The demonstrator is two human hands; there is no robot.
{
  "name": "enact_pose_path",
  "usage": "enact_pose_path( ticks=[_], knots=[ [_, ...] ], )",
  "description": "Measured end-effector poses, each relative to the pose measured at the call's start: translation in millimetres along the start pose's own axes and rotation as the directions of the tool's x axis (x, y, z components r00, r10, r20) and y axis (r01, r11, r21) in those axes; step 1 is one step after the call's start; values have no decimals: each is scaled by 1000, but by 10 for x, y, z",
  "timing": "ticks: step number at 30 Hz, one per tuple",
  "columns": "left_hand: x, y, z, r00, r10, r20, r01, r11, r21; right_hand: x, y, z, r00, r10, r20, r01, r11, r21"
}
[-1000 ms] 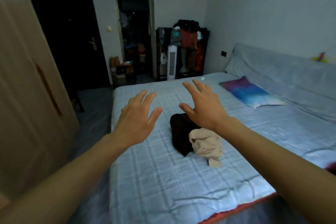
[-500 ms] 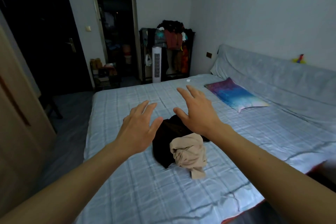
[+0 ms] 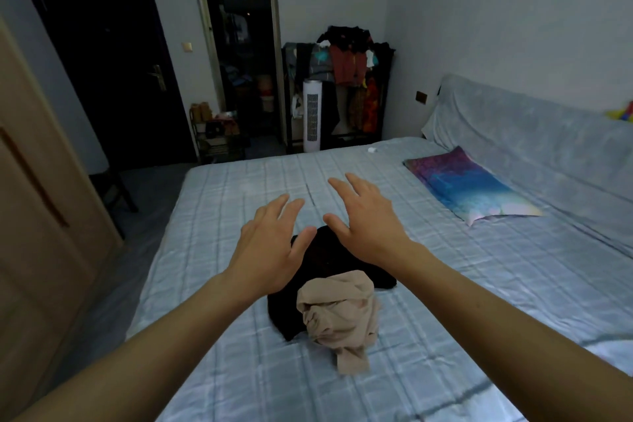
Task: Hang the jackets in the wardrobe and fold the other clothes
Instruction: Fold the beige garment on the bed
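A crumpled black garment lies on the light-blue checked bed, with a bunched beige garment on its near edge. My left hand hovers over the black garment's left side, fingers spread and straight, holding nothing. My right hand is stretched out above the garment's far side, also spread and holding nothing. Both arms reach forward from the bottom of the view. The wooden wardrobe door stands at the left edge.
A purple-and-blue pillow lies on the bed at the right, by the covered headboard. Behind the bed are a clothes rack full of garments, a white tower fan, an open doorway and a dark door.
The view has swung rightward, so the wardrobe door takes less of the left side. Both hands have stayed spread above the clothes and sit a little lower and nearer the black garment.
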State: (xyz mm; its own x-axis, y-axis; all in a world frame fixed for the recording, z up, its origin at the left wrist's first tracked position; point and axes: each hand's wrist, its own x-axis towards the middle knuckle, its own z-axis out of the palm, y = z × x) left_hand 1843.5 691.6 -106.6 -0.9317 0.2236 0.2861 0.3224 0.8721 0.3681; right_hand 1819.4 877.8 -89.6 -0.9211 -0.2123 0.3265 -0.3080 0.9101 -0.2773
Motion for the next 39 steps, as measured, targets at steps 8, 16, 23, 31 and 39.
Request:
enact_pose_path(
  ticks=[8, 16, 23, 31, 39],
  knots=[
    [776, -407, 252, 998, -65, -1, 65, 998, -11, 612, 395, 322, 999, 20, 27, -19, 999, -34],
    [1426, -926, 572, 987, -158, 3, 158, 986, -57, 1410, 565, 583, 998, -20, 59, 24, 998, -60],
    [1759, -1009, 1074, 971, -234, 57, 235, 972, -26, 1792, 923, 1148, 983, -69, 168, 68, 998, 12],
    [1896, -931, 2008, 886, -436, 156, 437, 899, 31, 2115, 1659, 1937, 917, -192, 349, 164, 981, 108],
    [1810, -1111, 3080, 819, -518, 247, 515, 853, 82, 1916, 2028, 3070, 787, -293, 543, 275, 954, 117]
  ],
)
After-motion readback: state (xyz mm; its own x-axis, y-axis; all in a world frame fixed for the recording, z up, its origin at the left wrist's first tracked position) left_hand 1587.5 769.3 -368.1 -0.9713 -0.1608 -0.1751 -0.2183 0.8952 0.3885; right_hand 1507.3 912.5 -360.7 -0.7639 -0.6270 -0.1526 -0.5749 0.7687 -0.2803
